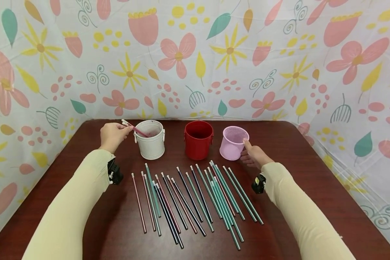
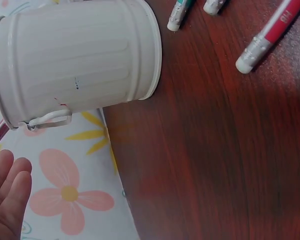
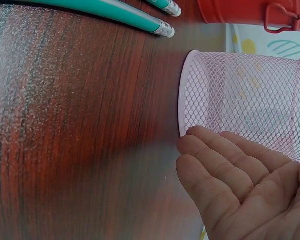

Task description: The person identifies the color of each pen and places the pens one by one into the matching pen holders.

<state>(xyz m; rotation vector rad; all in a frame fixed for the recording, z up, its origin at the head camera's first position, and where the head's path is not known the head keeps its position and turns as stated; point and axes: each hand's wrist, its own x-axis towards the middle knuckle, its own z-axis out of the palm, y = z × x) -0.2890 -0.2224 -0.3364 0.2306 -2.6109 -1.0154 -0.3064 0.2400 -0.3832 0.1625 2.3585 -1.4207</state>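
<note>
My left hand (image 1: pixel 112 137) pinches red pencils (image 1: pixel 137 130) near their white eraser ends. Two eraser ends seem to show above the fingers. The pencils slant down over the rim of a white bucket (image 1: pixel 152 146), their lower ends inside it. In the left wrist view the fingertips sit beside the bucket's handle, and the grip itself is out of sight. At the right, my right hand (image 1: pixel 257 156) is beside a pink mesh cup (image 1: pixel 231 148), its thumb at the rim. The right wrist view has its fingers (image 3: pixel 225 170) nearly straight alongside the mesh.
A red bucket (image 1: pixel 198 146) stands between the white bucket and the mesh cup. Many loose pencils (image 1: pixel 173 206), red, dark blue and green, lie in front, eraser ends away from me. The dark wooden table (image 1: pixel 97 227) meets a flowered cloth (image 1: pixel 188 54) behind.
</note>
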